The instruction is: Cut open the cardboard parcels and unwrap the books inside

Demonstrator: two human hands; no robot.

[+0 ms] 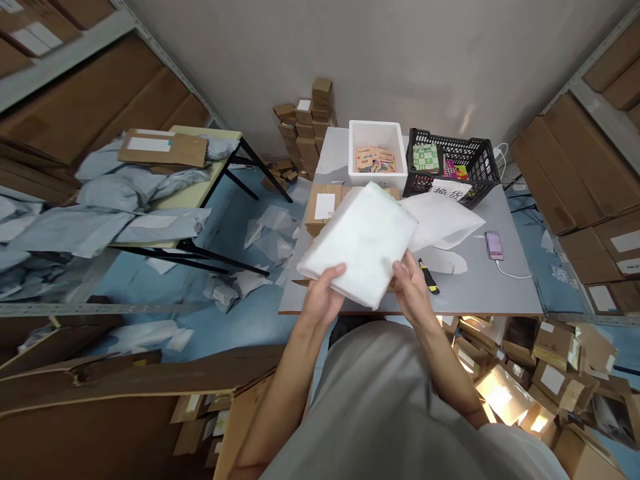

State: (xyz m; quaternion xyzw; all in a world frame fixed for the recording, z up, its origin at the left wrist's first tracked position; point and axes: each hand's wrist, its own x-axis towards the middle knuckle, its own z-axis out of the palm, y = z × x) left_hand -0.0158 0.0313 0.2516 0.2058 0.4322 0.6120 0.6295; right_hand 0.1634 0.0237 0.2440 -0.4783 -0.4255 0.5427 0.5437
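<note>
A white foam-wrapped package is held above the near edge of the grey table. My left hand grips its near left corner, thumb on top. At the near right edge, my right hand has its fingers curled on the package. Under the package lies a brown cardboard box with a white label. A sheet of white foam wrap lies just to the right.
On the table stand a white foam box of colourful packs, a black crate, a pink phone on a cable and a yellow-black cutter. Grey mailer bags cover a side table at left. Cardboard boxes litter the floor at right.
</note>
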